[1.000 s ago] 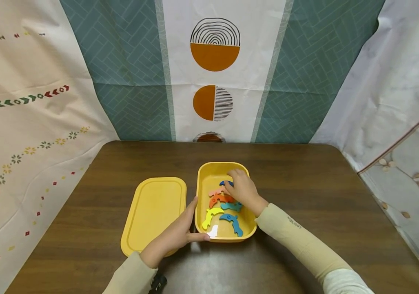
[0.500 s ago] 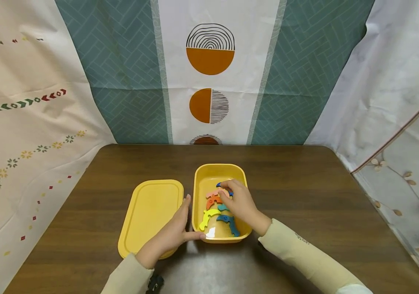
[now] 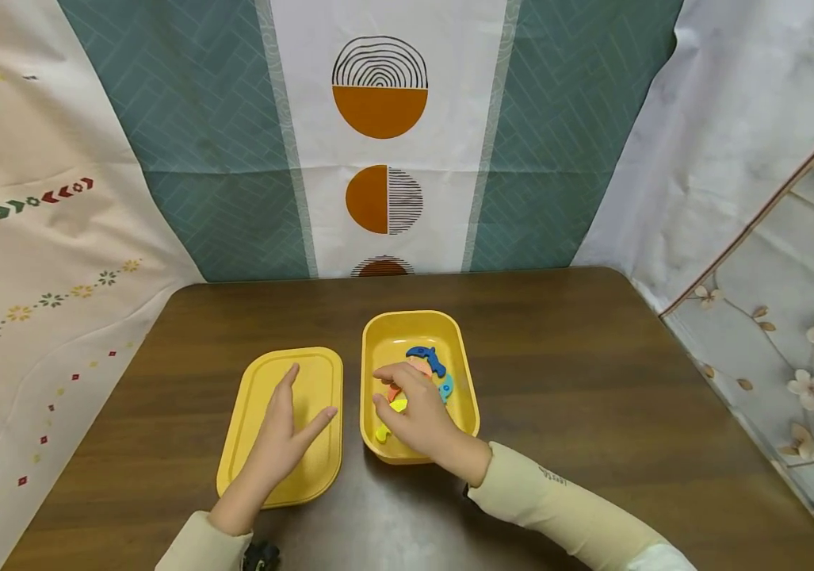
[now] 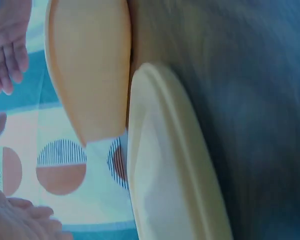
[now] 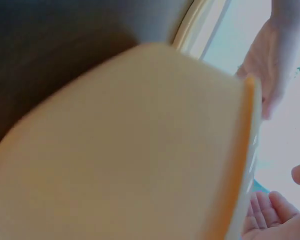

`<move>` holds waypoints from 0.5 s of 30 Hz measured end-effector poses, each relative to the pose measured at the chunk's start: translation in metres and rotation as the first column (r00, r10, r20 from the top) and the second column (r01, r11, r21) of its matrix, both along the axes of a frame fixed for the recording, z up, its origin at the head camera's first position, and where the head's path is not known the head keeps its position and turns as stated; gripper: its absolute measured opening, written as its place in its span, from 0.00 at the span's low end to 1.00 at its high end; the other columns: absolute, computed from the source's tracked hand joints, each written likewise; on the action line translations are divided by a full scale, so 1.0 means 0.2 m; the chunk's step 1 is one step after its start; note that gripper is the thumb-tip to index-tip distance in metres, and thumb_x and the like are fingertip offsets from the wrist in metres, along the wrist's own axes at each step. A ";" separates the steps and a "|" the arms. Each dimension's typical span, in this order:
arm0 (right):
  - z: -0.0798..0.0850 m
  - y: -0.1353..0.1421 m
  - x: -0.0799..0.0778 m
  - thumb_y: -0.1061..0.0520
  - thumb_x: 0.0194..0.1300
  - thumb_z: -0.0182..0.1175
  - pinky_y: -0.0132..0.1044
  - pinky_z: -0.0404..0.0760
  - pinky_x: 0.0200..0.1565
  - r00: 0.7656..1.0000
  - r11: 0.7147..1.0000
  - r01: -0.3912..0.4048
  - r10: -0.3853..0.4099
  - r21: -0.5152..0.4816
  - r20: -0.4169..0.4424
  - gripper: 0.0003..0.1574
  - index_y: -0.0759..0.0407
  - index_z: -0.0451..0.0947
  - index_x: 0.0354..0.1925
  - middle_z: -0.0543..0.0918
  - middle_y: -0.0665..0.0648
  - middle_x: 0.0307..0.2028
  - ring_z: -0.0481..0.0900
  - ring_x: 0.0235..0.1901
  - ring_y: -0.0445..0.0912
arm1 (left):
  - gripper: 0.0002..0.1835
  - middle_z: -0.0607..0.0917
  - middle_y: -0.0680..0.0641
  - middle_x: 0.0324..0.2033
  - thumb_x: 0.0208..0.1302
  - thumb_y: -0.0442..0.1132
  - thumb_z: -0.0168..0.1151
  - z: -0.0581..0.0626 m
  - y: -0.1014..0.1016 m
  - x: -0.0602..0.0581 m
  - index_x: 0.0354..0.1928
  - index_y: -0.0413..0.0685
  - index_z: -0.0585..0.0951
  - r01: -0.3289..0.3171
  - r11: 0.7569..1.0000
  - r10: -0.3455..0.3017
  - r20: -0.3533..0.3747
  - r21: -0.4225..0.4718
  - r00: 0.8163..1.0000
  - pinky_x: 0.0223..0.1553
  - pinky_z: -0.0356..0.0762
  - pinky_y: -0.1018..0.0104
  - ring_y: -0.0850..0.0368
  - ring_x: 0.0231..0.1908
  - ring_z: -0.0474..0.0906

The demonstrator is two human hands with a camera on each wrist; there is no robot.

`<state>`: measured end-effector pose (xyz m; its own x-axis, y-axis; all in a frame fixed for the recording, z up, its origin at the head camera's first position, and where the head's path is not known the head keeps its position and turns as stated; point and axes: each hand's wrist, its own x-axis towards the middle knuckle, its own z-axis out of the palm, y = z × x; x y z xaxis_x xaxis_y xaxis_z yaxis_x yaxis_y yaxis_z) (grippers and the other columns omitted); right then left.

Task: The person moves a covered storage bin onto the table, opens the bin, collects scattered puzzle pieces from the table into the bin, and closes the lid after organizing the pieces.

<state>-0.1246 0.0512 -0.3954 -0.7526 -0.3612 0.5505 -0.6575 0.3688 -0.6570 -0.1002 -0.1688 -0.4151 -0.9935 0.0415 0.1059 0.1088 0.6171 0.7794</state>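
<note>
My left hand hovers over the yellow lid, fingers extended and thumb spread, holding nothing. Above the front half of the yellow box is my right hand, its thumb and fingers apart with no piece between them. Small curved, notched pieces lie in the box: a dark blue piece toward the back, a teal piece, a pink piece and a yellow piece. The right hand covers part of them. In the right wrist view the box's outer wall hides the inside.
The brown wooden table extends around the box and lid. Patterned cloth hangs behind its far edge, with more cloth on both sides. A narrow gap separates the lid from the box.
My left hand has left the box's rim and moved left over the lid. The right hand has drawn back toward the box's front left, uncovering the dark blue piece.
</note>
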 end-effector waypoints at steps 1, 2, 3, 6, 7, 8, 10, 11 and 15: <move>0.00 -0.01 0.01 0.65 0.58 0.62 0.41 0.79 0.41 1.000 1.000 -0.014 0.014 0.001 0.006 0.17 0.67 0.77 0.47 0.82 0.62 0.41 0.78 0.39 0.50 | 0.47 0.51 0.30 0.71 0.65 0.51 0.59 0.01 -0.01 0.00 0.72 0.33 0.46 -0.026 1.000 0.026 -0.001 0.000 1.000 0.64 0.51 0.34 0.32 0.70 0.47; 0.00 -0.03 0.02 0.65 0.58 0.61 0.41 0.79 0.42 0.999 0.999 -0.032 0.033 -0.004 0.033 0.18 0.67 0.76 0.49 0.81 0.61 0.42 0.78 0.40 0.51 | 0.46 0.51 0.29 0.70 0.66 0.50 0.59 0.01 -0.03 -0.01 0.72 0.32 0.46 -0.049 0.999 0.049 -0.006 0.007 0.999 0.64 0.52 0.34 0.31 0.69 0.48; 0.01 -0.04 0.03 0.65 0.59 0.61 0.40 0.79 0.44 0.996 0.999 -0.050 0.051 -0.016 0.068 0.19 0.67 0.76 0.50 0.81 0.62 0.44 0.78 0.41 0.52 | 0.44 0.51 0.28 0.70 0.67 0.49 0.58 0.02 -0.04 -0.01 0.72 0.31 0.47 -0.073 0.997 0.073 -0.009 0.015 0.997 0.63 0.52 0.34 0.31 0.69 0.48; 0.02 -0.09 0.06 0.64 0.62 0.59 0.41 0.78 0.50 0.980 0.993 -0.098 0.108 -0.064 0.169 0.21 0.67 0.74 0.54 0.80 0.63 0.49 0.79 0.47 0.55 | 0.40 0.53 0.27 0.69 0.68 0.44 0.57 0.02 -0.08 -0.01 0.70 0.28 0.51 -0.133 0.991 0.134 -0.032 0.036 0.990 0.63 0.53 0.33 0.29 0.68 0.49; 0.02 -0.10 0.07 0.64 0.62 0.59 0.41 0.77 0.52 0.972 0.991 -0.107 0.120 -0.074 0.203 0.22 0.67 0.74 0.55 0.80 0.63 0.51 0.78 0.50 0.55 | 0.38 0.53 0.27 0.68 0.67 0.43 0.57 0.02 -0.09 -0.01 0.69 0.26 0.52 -0.148 0.988 0.149 -0.038 0.037 0.988 0.62 0.54 0.33 0.29 0.68 0.49; 0.02 -0.12 0.08 0.64 0.63 0.59 0.42 0.77 0.54 0.964 0.990 -0.114 0.132 -0.087 0.233 0.23 0.67 0.73 0.56 0.79 0.63 0.53 0.78 0.52 0.56 | 0.37 0.54 0.26 0.68 0.67 0.42 0.57 0.02 -0.10 -0.01 0.68 0.26 0.53 -0.163 0.986 0.164 -0.040 0.031 0.986 0.62 0.54 0.33 0.28 0.67 0.50; 0.03 -0.16 0.10 0.63 0.63 0.58 0.44 0.75 0.56 0.948 0.986 -0.126 0.152 -0.106 0.281 0.24 0.66 0.72 0.58 0.77 0.63 0.56 0.76 0.54 0.55 | 0.37 0.54 0.26 0.68 0.67 0.41 0.57 0.02 -0.12 -0.01 0.67 0.25 0.54 -0.185 0.983 0.185 -0.029 0.014 0.982 0.62 0.54 0.33 0.27 0.67 0.50; 0.03 -0.18 0.11 0.63 0.64 0.58 0.44 0.74 0.57 0.938 0.985 -0.130 0.159 -0.113 0.309 0.25 0.66 0.71 0.59 0.76 0.62 0.57 0.76 0.55 0.55 | 0.37 0.53 0.25 0.68 0.67 0.41 0.57 0.02 -0.13 0.00 0.67 0.25 0.54 -0.190 0.982 0.190 -0.014 0.006 0.982 0.62 0.53 0.33 0.27 0.67 0.49; 0.03 -0.24 0.15 0.61 0.65 0.57 0.43 0.72 0.60 0.894 0.977 -0.152 0.200 -0.150 0.400 0.28 0.67 0.67 0.62 0.71 0.62 0.63 0.71 0.60 0.54 | 0.40 0.53 0.23 0.67 0.68 0.43 0.56 0.00 -0.18 0.00 0.69 0.24 0.50 -0.206 0.978 0.207 0.054 -0.023 0.977 0.63 0.53 0.33 0.26 0.67 0.49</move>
